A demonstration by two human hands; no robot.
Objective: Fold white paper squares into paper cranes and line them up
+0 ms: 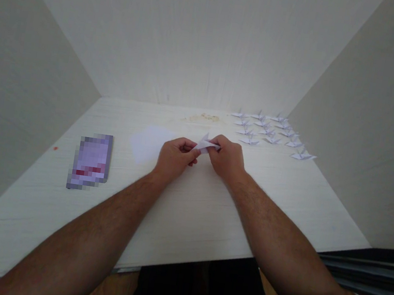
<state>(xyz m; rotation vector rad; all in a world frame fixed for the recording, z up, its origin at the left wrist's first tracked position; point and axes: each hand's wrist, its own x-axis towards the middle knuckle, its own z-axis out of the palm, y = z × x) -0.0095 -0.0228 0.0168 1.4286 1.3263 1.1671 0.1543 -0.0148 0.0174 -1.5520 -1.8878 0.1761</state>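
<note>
A small folded piece of white paper [205,144] is held just above the white table [189,200] near its middle. My left hand [175,156] pinches the paper's left end, fingers curled closed. On the paper's right end my right hand [227,157] is closed too, thumb and fingers pressed on a fold. Both forearms reach in from the near edge.
Several finished white paper cranes [270,131] stand in rows at the far right of the table. A flat white sheet [148,143] lies left of my hands. A blurred purple packet [91,160] lies at the left. Walls enclose the desk on three sides.
</note>
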